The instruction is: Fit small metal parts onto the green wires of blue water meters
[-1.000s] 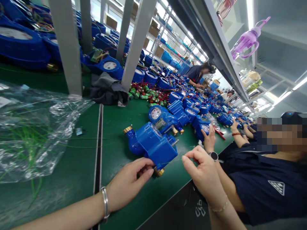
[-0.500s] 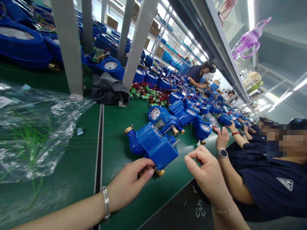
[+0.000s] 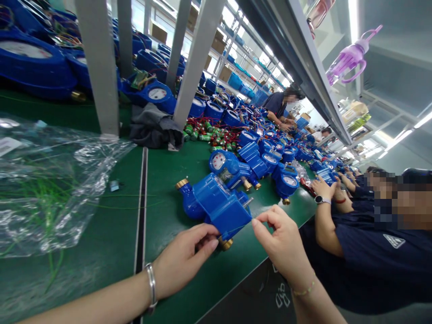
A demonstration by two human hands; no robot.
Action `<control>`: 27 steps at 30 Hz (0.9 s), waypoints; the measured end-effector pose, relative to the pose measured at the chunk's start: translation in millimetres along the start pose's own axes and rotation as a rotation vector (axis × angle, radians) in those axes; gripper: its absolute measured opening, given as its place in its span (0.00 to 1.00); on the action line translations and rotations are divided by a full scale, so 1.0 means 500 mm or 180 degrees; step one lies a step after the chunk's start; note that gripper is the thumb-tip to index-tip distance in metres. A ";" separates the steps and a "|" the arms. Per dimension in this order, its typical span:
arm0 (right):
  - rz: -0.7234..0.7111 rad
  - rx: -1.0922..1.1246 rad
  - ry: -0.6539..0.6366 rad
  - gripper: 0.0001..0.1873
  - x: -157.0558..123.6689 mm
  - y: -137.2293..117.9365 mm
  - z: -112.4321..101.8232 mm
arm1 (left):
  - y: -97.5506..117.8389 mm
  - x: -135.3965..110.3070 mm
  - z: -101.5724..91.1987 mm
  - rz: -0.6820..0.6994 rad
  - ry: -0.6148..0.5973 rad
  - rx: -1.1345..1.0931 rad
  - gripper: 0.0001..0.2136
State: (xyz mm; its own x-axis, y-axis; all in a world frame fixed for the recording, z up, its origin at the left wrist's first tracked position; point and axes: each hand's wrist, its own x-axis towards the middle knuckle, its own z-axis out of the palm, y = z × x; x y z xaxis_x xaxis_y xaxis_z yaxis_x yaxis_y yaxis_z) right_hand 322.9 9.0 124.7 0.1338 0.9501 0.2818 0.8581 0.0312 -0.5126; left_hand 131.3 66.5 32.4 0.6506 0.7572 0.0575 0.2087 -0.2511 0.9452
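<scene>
We have the blue plastic water meter with brass threaded ends (image 3: 216, 204) lying on its side on the green mat of the worktop (image 3: 168, 162), close to the near edge. Our left hand (image 3: 184, 256) cups its near corner, fingers curled against the blue housing just beside the brass end. Our right hand (image 3: 281, 238) has thumb and forefinger pressed together at the meter's right corner; it seems to pinch a thin green wire, too fine to be sure of. To do this well, we judge the left hand should keep the body from rolling while the right keeps its pinch close to the housing. Beyond lie more blue meters (image 3: 232, 166), then green batteries with red leads (image 3: 209, 132). A crumpled clear plastic bag of green wires (image 3: 50, 189) lies toward the left edge. A co-worker's hand with a wristwatch (image 3: 320, 189) works further along the near edge.
</scene>
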 end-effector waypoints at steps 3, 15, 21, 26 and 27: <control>0.0017 -0.0131 -0.0079 0.08 -0.008 -0.011 0.029 | -0.004 -0.001 0.004 -0.0003 -0.0053 0.0032 0.12; 0.0379 0.0788 -0.0196 0.14 -0.105 0.038 0.099 | 0.056 -0.066 -0.030 0.0152 -0.0952 0.2855 0.10; 0.0876 0.2032 0.0237 0.09 -0.168 0.054 0.166 | 0.104 -0.098 -0.031 0.0931 -0.0568 0.1922 0.10; 0.1120 0.2315 0.0829 0.14 -0.179 0.035 0.194 | 0.073 -0.089 -0.033 0.1672 -0.0754 0.0763 0.10; 0.1239 0.2455 0.0854 0.17 -0.179 0.031 0.195 | 0.068 -0.087 -0.034 0.1576 -0.0893 0.0757 0.08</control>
State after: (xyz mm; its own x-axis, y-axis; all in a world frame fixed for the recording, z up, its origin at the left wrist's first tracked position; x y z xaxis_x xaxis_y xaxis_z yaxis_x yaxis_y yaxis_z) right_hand 275.8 -45.3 12.5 0.5391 0.8357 0.1051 0.1704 0.0140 -0.9853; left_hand 97.8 35.3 67.5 0.8725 0.3370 0.3538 -0.0311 -0.6844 0.7285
